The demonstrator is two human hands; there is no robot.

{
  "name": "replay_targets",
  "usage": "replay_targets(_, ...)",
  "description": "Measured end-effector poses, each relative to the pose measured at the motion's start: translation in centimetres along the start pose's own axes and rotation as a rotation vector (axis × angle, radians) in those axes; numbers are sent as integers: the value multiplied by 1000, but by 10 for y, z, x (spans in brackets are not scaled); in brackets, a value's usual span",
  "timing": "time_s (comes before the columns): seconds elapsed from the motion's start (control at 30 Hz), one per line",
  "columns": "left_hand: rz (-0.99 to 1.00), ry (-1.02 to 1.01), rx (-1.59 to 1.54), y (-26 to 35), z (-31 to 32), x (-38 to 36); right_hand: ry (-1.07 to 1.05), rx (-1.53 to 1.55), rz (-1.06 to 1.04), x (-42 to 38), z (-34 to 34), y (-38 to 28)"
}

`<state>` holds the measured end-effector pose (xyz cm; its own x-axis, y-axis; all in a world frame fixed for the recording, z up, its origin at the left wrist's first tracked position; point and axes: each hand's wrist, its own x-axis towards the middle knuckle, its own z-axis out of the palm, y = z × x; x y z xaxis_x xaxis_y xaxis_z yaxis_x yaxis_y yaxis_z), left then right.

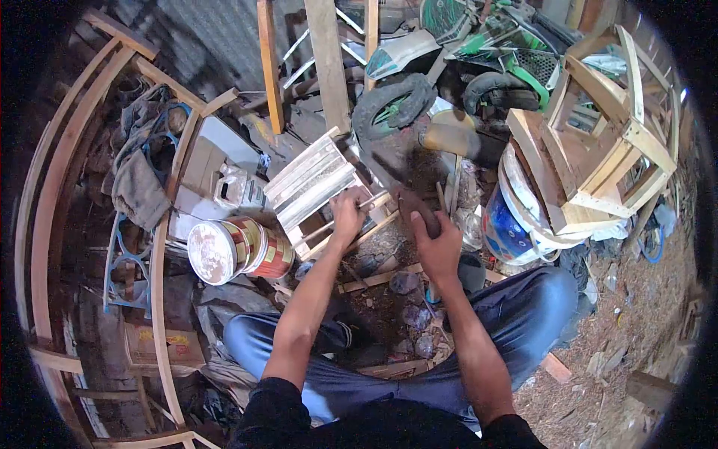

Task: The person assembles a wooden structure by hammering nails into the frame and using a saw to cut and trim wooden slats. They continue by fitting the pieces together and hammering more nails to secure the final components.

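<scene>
A slatted wooden frame (pixel 318 183) lies tilted on the ground in front of me. My left hand (pixel 349 215) is closed at its near right end, fingers bent around a thin wooden strip at the frame. My right hand (pixel 439 243) is wrapped round the dark handle of a tool (pixel 420 212), probably a saw. The tool's blade reaches up and left, past the right side of the frame, and looks blurred. The exact spot where blade and wood meet is hard to make out.
Paint buckets (pixel 217 251) stand left of the frame. A blue and white bucket (pixel 508 213) on the right bears wooden frames (pixel 621 142). A tyre (pixel 393 112) and green motorcycle parts (pixel 501 45) lie behind. Long curved wooden beams (pixel 161 299) stand at the left.
</scene>
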<state>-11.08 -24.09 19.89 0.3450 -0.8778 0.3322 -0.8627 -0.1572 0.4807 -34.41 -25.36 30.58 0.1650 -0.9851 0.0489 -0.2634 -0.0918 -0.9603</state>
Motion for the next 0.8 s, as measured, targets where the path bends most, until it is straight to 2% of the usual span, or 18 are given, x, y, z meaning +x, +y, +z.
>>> replay_targets(0.07,16,-23,26,-1,-2,-4,-27,-27,2,2,-6,-6)
replay_targets(0.13,138,-36,-64,0,-5,-9,-52,-59,2,1,-8,-5)
replay_targets(0.27,135,14,-44,6,-11,-21,-2,-72,-95,-2,0,14)
replay_targets(0.3,136,-5,-165,1,-11,-18,-9,-37,-120,-4,3,18)
replay_targets(0.43,56,-13,-243,-5,-11,-16,38,33,-251,-5,11,24)
replay_targets(0.5,95,22,-136,-6,-12,-12,28,-6,-223,-9,8,18)
replay_targets(0.63,148,29,-146,-17,-5,0,-11,-58,-186,-8,8,15)
replay_targets(0.73,58,22,-241,-16,-6,-3,-23,-146,-170,-7,9,19)
replay_targets(0.8,125,-12,-221,-16,-11,-2,-51,-160,-131,-7,9,17)
